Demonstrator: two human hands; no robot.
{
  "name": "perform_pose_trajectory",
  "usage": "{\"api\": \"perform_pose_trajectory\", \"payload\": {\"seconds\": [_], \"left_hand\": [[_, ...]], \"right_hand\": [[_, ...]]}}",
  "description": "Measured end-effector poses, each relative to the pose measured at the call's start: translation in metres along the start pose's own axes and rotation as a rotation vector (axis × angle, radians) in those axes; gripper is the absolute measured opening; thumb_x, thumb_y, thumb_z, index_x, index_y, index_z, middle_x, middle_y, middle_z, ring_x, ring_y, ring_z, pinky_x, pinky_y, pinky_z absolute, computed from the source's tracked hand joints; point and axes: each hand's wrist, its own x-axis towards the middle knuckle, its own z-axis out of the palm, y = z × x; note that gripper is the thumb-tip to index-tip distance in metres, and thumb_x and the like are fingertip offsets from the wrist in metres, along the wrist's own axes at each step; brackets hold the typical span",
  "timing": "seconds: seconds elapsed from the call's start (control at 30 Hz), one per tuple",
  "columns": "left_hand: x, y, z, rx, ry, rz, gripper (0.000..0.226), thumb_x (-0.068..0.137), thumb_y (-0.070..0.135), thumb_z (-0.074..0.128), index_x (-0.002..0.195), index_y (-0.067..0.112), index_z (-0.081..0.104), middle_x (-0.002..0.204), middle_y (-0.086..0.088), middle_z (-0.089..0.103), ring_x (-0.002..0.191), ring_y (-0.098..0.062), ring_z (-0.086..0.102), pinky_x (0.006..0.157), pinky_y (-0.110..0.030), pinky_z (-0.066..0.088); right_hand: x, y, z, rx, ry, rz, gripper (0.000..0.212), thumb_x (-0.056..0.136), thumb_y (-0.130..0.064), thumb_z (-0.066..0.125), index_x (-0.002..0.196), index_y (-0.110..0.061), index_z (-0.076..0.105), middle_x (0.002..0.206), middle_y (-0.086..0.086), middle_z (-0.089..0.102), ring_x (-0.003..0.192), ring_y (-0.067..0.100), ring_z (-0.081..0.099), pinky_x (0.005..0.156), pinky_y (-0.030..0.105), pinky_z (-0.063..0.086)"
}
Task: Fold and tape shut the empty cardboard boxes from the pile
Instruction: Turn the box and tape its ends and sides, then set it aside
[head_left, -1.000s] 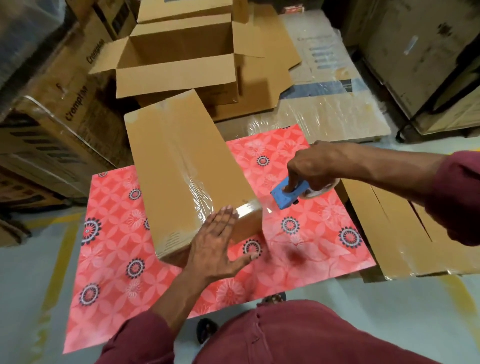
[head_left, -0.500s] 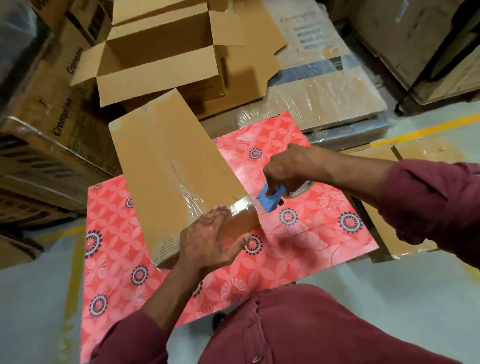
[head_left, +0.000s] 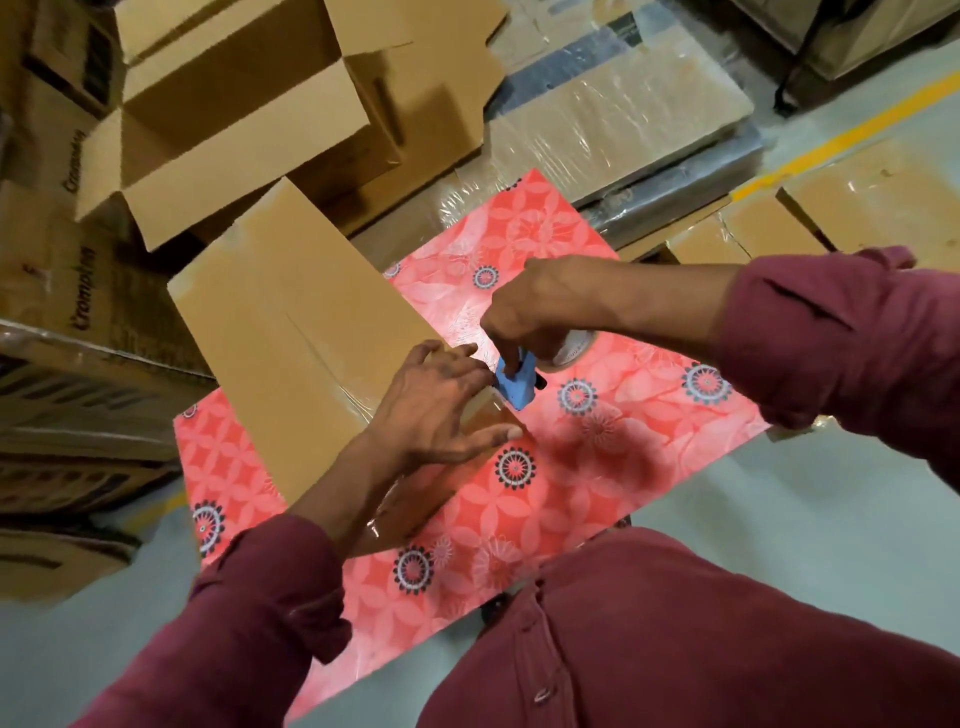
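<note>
The closed box (head_left: 291, 332) is lying on the red mat (head_left: 597, 441), long axis running 11 to 5 o'clock. The left hand (head_left: 436, 405) is pressing flat-fingered on its near corner; the right hand (head_left: 530, 317), at 2 o'clock, is gripping the tape dispenser (head_left: 514, 384).

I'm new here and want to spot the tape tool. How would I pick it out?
Find the red flowered sheet on the floor. At the near corner of the closed box lying on it, the right hand grips a tape dispenser, the only blue thing among brown cardboard.

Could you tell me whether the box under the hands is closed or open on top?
Closed: the box shows flaps flat under glossy tape.
</note>
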Motion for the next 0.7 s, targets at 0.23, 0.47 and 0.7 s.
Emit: {"api": "perform_pose_trajectory", "payload": {"seconds": [0.23,0.47,0.7], "left_hand": [[0.011,-0.004,-0.009,0.062,-0.159,0.054,0.088,0.082,0.098,0.021,0.108,0.031,0.072,0.113,0.014,0.073,0.129,-0.016,0.057,0.11,-0.054,0.025],[0.023,-0.008,0.001,-0.041,-0.244,0.073,0.096,0.075,0.103,0.018,0.111,0.036,0.076,0.154,0.014,0.053,0.154,-0.02,0.027,0.118,-0.065,0.007],[0.036,-0.015,-0.007,-0.246,-0.18,0.007,0.099,0.079,0.099,0.016,0.122,0.033,0.075,0.145,0.011,0.062,0.146,-0.019,0.043,0.116,-0.064,0.013]], "right_hand": [[0.037,0.011,0.046,-0.184,-0.064,0.111,0.023,0.086,-0.04,0.074,0.083,-0.022,0.06,0.101,-0.006,0.067,0.088,0.022,0.062,0.095,0.045,0.045],[0.069,0.059,0.082,0.139,-0.357,0.084,0.029,0.097,-0.017,0.068,0.125,-0.014,0.075,0.123,0.012,0.073,0.088,0.021,0.06,0.076,0.03,0.044],[0.072,0.09,0.1,0.281,-0.358,0.021,0.046,0.093,0.001,0.064,0.128,-0.028,0.072,0.075,-0.029,0.071,0.066,0.002,0.059,0.064,0.018,0.047]]}}
